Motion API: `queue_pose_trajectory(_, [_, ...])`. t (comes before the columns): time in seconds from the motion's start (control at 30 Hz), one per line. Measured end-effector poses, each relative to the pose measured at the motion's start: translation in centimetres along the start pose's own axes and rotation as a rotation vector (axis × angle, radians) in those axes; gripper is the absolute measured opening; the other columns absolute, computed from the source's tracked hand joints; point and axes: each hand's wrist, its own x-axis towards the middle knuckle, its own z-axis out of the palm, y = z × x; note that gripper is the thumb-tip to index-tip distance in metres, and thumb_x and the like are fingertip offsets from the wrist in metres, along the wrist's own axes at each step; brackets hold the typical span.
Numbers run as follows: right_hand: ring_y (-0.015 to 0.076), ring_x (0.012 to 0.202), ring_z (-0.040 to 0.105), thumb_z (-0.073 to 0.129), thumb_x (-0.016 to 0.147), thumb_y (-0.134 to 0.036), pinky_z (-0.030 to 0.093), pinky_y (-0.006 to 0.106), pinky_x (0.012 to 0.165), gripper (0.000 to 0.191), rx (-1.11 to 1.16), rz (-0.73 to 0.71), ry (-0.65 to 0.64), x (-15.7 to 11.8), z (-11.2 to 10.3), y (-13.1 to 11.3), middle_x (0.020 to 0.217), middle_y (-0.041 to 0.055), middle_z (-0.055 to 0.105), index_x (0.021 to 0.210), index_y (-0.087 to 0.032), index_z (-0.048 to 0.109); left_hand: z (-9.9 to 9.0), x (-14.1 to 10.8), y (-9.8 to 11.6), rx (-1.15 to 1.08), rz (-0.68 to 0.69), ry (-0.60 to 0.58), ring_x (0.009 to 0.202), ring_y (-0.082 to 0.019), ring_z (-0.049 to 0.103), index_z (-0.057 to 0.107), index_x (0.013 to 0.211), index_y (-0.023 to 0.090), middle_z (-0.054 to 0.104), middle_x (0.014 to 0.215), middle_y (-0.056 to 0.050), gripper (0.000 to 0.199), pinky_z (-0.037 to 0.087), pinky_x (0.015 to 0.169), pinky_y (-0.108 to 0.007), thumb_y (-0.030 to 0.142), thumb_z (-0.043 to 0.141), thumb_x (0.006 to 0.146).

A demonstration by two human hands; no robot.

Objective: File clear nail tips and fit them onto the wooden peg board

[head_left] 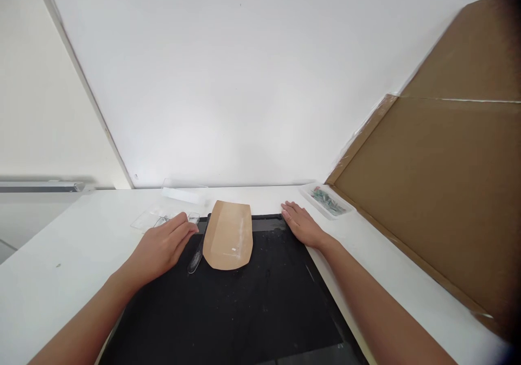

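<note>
Right hand point(303, 226) is laid open at black mat's point(244, 300) far right corner, perhaps for steadying | left hand point(163, 245) is pinched near far left corner, contents unclear

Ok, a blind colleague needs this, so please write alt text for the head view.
The left hand has its fingers at a clear item and the right hand lies flat at the far edge of a black mat, a tan sheet between them. A white tray at right holds green pieces.
</note>
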Motion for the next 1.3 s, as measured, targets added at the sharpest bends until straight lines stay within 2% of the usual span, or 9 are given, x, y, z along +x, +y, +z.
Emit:
queue_pose_trajectory(0.2, [0.0270, 0.162, 0.022, 0.004, 0.106, -0.064, 0.021, 0.051, 0.132, 0.080, -0.010, -0.009, 0.006, 0.0, 0.0, 0.0, 0.173, 0.0075, 0.033, 0.162, -0.021, 0.041, 0.5, -0.3, -0.7, 0.026, 0.025, 0.066, 0.073, -0.013, 0.056, 0.063, 0.118, 0.022, 0.058, 0.092, -0.002, 0.020, 0.041, 0.063, -0.025, 0.025, 0.045, 0.110])
queue_pose_trajectory(0.33, [0.0270, 0.163, 0.021, 0.006, 0.107, -0.063, 0.020, 0.052, 0.132, 0.078, -0.005, -0.012, 0.004, 0.0, 0.1, 0.1, 0.173, 0.0084, 0.032, 0.162, -0.020, 0.041, 0.8, -0.3, -0.8, 0.071, 0.038, 0.074, 0.069, -0.012, 0.052, 0.063, 0.123, 0.023, 0.056, 0.090, -0.001, 0.024, 0.037, 0.058, -0.024, 0.022, 0.044, 0.109])
queue_pose_trajectory(0.53, [0.0265, 0.163, 0.020, 0.008, 0.108, -0.062, 0.018, 0.051, 0.132, 0.075, 0.006, -0.018, 0.009, 0.1, 0.3, 0.3, 0.173, 0.0082, 0.031, 0.162, -0.022, 0.041, 0.9, -0.3, -0.7, 0.008, -0.012, 0.059, 0.068, -0.011, 0.051, 0.060, 0.128, 0.025, 0.055, 0.093, -0.001, 0.027, 0.040, 0.060, -0.022, 0.021, 0.042, 0.109])
queue_pose_trajectory(0.87, [0.0282, 0.162, 0.024, 0.010, 0.109, -0.061, 0.020, 0.054, 0.130, 0.074, -0.008, -0.034, 0.018, 0.0, 0.2, 0.3, 0.172, 0.0114, 0.034, 0.161, -0.019, 0.042, 1.4, -0.3, -0.9, -0.184, -0.117, 0.129, 0.095, -0.016, 0.064, 0.062, 0.134, 0.027, 0.064, 0.115, -0.007, 0.030, 0.050, 0.077, -0.025, 0.025, 0.045, 0.110])
queue_pose_trajectory(0.93, [0.0299, 0.162, 0.022, 0.013, 0.109, -0.061, 0.015, 0.060, 0.130, 0.072, -0.020, -0.040, 0.042, 0.0, 0.1, 0.2, 0.170, 0.0116, 0.037, 0.158, -0.020, 0.046, 1.5, -0.3, -1.0, -0.194, -0.128, 0.138, 0.095, -0.016, 0.064, 0.062, 0.134, 0.027, 0.064, 0.116, -0.007, 0.029, 0.050, 0.076, -0.024, 0.025, 0.046, 0.110])
queue_pose_trajectory(1.0, [0.0329, 0.163, 0.015, 0.019, 0.109, -0.061, 0.003, 0.067, 0.129, 0.070, -0.041, -0.036, 0.089, 0.0, -0.2, 0.2, 0.169, 0.0137, 0.038, 0.155, -0.018, 0.050, 1.5, -0.3, -1.1, -0.197, -0.136, 0.143, 0.095, -0.016, 0.064, 0.062, 0.136, 0.027, 0.064, 0.116, -0.007, 0.030, 0.049, 0.074, -0.024, 0.025, 0.046, 0.110])
queue_pose_trajectory(1.07, [0.0358, 0.164, 0.006, 0.028, 0.107, -0.058, -0.007, 0.070, 0.126, 0.067, -0.104, 0.003, 0.193, -0.1, -0.7, 0.6, 0.168, 0.0173, 0.038, 0.154, -0.015, 0.050, 1.6, -0.3, -1.1, -0.199, -0.137, 0.148, 0.096, -0.016, 0.064, 0.061, 0.137, 0.027, 0.064, 0.116, -0.007, 0.031, 0.049, 0.074, -0.024, 0.025, 0.046, 0.110])
queue_pose_trajectory(1.17, [0.0381, 0.164, -0.001, 0.035, 0.104, -0.050, -0.012, 0.071, 0.124, 0.067, -0.225, 0.126, 0.372, -0.1, -1.4, 2.1, 0.169, 0.0218, 0.033, 0.154, -0.008, 0.047, 1.6, -0.3, -1.1, -0.201, -0.126, 0.152, 0.097, -0.016, 0.064, 0.060, 0.137, 0.027, 0.064, 0.117, -0.007, 0.032, 0.050, 0.077, -0.025, 0.023, 0.046, 0.109])
queue_pose_trajectory(1.3, [0.0417, 0.162, -0.010, 0.037, 0.098, -0.047, -0.014, 0.074, 0.121, 0.075, -0.238, 0.372, 0.387, -0.2, -1.5, 4.7, 0.171, 0.0270, 0.023, 0.157, 0.000, 0.039, 1.6, -0.4, -1.1, -0.195, -0.100, 0.149, 0.095, -0.015, 0.064, 0.062, 0.136, 0.029, 0.064, 0.117, -0.007, 0.032, 0.049, 0.074, -0.024, 0.021, 0.047, 0.109])
